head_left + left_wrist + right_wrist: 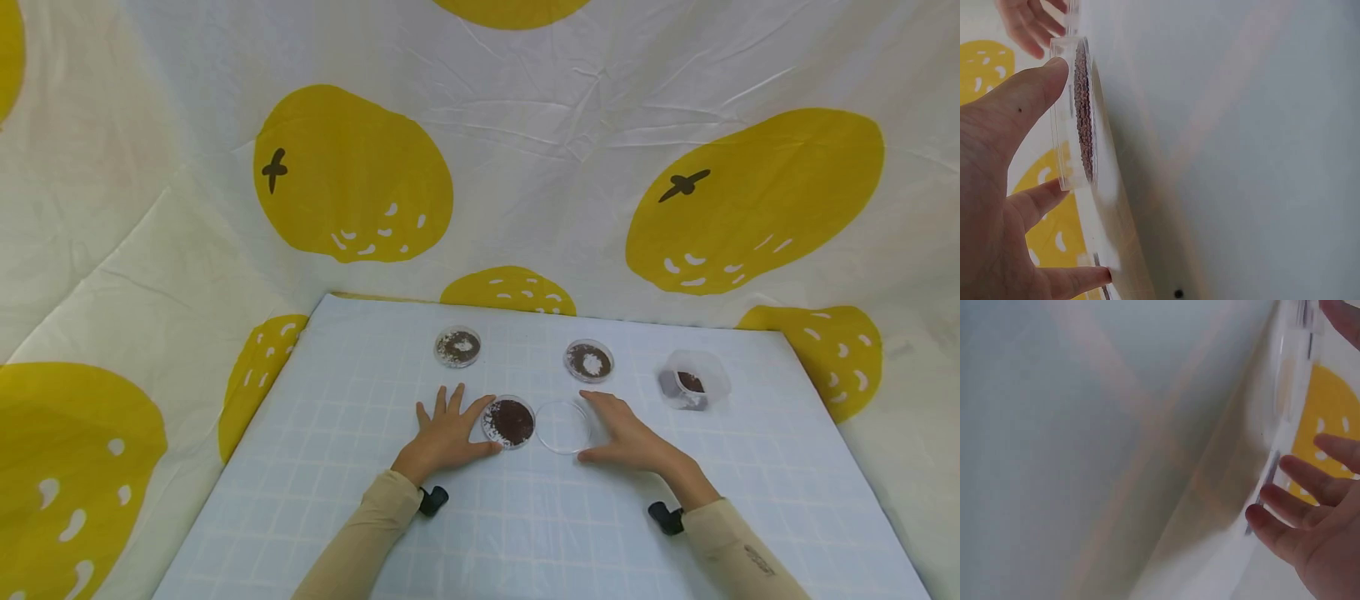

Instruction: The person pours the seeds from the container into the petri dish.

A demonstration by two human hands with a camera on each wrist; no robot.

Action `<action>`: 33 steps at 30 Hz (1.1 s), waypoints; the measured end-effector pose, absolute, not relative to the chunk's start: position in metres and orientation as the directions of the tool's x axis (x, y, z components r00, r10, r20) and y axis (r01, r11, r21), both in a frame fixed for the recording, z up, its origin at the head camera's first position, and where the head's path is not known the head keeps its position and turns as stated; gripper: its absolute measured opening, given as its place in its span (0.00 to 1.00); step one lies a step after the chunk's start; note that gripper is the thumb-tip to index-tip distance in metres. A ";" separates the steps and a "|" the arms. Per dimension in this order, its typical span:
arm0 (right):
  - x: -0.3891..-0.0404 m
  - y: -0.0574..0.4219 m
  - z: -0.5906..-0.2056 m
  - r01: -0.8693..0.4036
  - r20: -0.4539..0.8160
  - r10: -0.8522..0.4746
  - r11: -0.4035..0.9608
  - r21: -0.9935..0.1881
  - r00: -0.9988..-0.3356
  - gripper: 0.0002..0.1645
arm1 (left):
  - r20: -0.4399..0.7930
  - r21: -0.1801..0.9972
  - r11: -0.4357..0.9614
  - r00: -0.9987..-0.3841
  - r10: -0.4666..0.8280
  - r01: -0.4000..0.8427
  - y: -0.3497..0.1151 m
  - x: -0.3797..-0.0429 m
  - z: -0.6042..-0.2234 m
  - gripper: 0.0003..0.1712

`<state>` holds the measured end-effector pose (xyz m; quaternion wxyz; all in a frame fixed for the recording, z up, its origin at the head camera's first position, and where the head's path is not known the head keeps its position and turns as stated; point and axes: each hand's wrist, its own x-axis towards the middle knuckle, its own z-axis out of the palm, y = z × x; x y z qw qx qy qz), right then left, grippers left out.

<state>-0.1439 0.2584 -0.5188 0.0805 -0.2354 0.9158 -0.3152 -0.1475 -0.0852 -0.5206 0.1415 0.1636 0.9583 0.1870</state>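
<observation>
A clear petri dish (510, 422) of dark brown soil, with white grains along its left side, lies mid-table. My left hand (447, 435) holds it by its edge, thumb and index finger at opposite sides and the other fingers spread. In the left wrist view, the thumb presses the rim of the dish (1066, 125). Right beside the dish lies an empty clear round lid (563, 451). My right hand (626, 433) is at the lid's right side, thumb and index finger spread around it. In the right wrist view, the fingers are extended and hold nothing, close to the lid (1279, 394).
Two more petri dishes with soil and white grains stand further back, one at left (448, 348) and one at right (588, 362). A clear plastic tub (716, 377) with some soil is at the back right. A patterned cloth (525, 192) hangs behind the table (360, 375).
</observation>
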 end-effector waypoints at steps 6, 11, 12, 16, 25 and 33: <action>-0.142 0.249 -0.521 -0.404 -0.006 -0.485 0.735 -0.544 -0.875 0.62 | -0.214 0.407 0.875 -0.905 0.368 0.260 -0.085 -0.148 -0.520 0.49; -0.142 0.243 -0.520 -0.412 -0.016 -0.471 0.786 -0.461 -0.882 0.61 | -0.216 0.406 0.875 -0.903 0.371 0.263 -0.085 -0.147 -0.521 0.50; -0.143 0.242 -0.520 -0.406 -0.025 -0.465 0.796 -0.448 -0.885 0.61 | -0.218 0.405 0.876 -0.903 0.371 0.263 -0.086 -0.148 -0.521 0.50; -0.144 0.238 -0.518 -0.392 -0.043 -0.452 0.813 -0.429 -0.891 0.59 | -0.217 0.400 0.878 -0.903 0.370 0.263 -0.086 -0.148 -0.522 0.50; -0.144 0.236 -0.517 -0.406 -0.018 -0.452 0.817 -0.410 -0.892 0.55 | -0.212 0.397 0.879 -0.906 0.367 0.263 -0.086 -0.148 -0.521 0.50; -0.142 0.237 -0.517 -0.381 0.006 -0.427 0.798 -0.467 -0.904 0.56 | -0.211 0.399 0.879 -0.907 0.365 0.260 -0.086 -0.148 -0.520 0.50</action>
